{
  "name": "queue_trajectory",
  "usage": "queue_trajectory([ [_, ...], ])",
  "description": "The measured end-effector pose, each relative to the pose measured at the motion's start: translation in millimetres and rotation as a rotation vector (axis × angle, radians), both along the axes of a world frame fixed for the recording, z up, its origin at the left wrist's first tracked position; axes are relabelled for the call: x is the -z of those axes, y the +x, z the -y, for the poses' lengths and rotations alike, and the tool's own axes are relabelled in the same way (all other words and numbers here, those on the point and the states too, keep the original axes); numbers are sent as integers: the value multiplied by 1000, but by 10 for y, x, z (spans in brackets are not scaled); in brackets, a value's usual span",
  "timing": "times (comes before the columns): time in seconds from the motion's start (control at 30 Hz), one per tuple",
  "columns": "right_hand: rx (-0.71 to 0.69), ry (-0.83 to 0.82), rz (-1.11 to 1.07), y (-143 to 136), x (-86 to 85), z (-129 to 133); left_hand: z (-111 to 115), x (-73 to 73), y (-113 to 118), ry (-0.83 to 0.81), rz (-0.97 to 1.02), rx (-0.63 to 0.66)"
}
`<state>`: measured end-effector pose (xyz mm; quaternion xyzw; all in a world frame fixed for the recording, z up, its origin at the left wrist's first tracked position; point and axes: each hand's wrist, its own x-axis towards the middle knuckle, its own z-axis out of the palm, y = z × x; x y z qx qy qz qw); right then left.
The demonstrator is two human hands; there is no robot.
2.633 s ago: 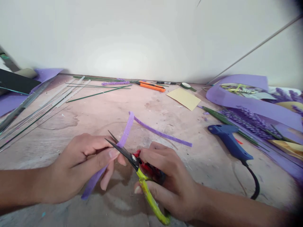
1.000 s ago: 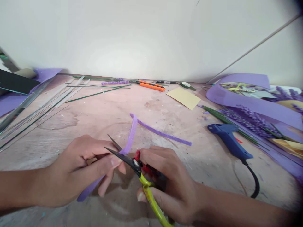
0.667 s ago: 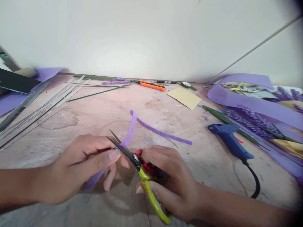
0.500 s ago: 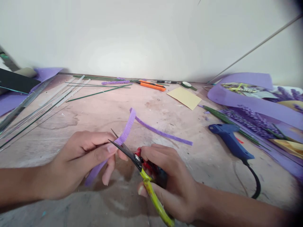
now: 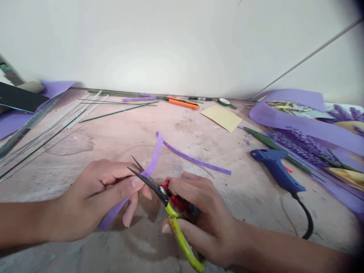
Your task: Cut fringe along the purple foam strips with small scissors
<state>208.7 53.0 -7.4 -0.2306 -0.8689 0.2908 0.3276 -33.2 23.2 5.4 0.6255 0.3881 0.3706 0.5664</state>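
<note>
Between thumb and fingers, my left hand (image 5: 96, 201) pinches a narrow purple paper strip (image 5: 156, 157) with a finely nicked edge. One end of the strip hangs below the hand; the other rises past the fingertips, bends and trails down to the right over the table. My right hand (image 5: 201, 216) is wrapped around scissors (image 5: 183, 239) with a yellow-green handle, a red part and dark pointed blades. The slightly parted blades straddle the strip right beside my left thumb. Some of the right fingers are hidden behind the handles.
A blue glue gun (image 5: 278, 170) with its cable lies at the right, beside purple lavender-like stems (image 5: 304, 146) and a wide purple sheet (image 5: 307, 125). Farther back are a yellow card (image 5: 222, 117), an orange cutter (image 5: 183, 102) and green tape (image 5: 223, 101). Wires and clear sticks (image 5: 85, 110) lie left.
The scissors and my right hand have shifted slightly left. My left hand still pinches the strip, whose lower end has swung a little left and down.
</note>
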Motion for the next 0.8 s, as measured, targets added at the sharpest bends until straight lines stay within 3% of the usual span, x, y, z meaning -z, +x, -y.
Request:
queue_trajectory([
  [0.2,-4,-99,70,-2,-22,0,-28,-17,11,52,-53,-34],
  [0.4,-40,-107,59,-5,-24,-4,-32,-58,19,46,-100,38],
  [0.7,47,-102,49,-15,-13,12,-13,-40,36,37,-87,-66],
  [0.8,44,-89,50,-21,-26,6,-12,-57,36,112,-115,-109],
])
